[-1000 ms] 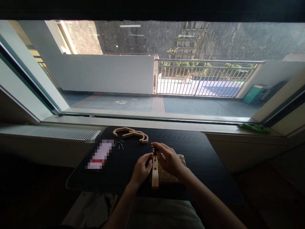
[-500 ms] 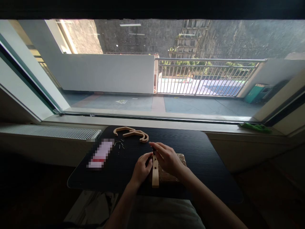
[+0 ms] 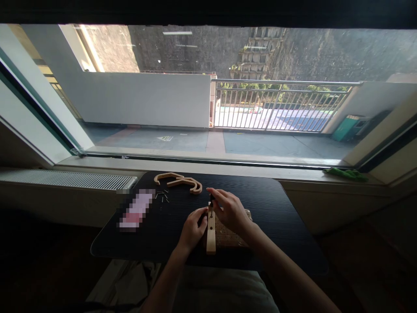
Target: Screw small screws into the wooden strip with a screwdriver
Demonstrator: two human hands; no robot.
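Observation:
A pale wooden strip (image 3: 211,241) with dark holes along it lies lengthwise in front of me, on or against the left side of a brown, plastic-wrapped block (image 3: 228,237). My left hand (image 3: 194,228) is closed at the strip's left edge, thumb and fingers gripping near its far end. Above that end, my right hand (image 3: 230,211) is closed around the black handle of a small screwdriver (image 3: 212,199). The tool stands nearly upright with its tip at a hole in the strip; my fingers partly hide it.
Curved wooden hooks (image 3: 185,180) lie at the back of the black table (image 3: 273,217). Several small screws (image 3: 162,196) are scattered beside a blurred pinkish object (image 3: 137,208) on the left. A radiator (image 3: 68,179), the window sill and a green cloth (image 3: 345,174) lie beyond.
My right hand has risen slightly and its index finger has lifted, showing more of the screwdriver and the hole below it. My left hand stays at the strip. The whole view has shifted slightly.

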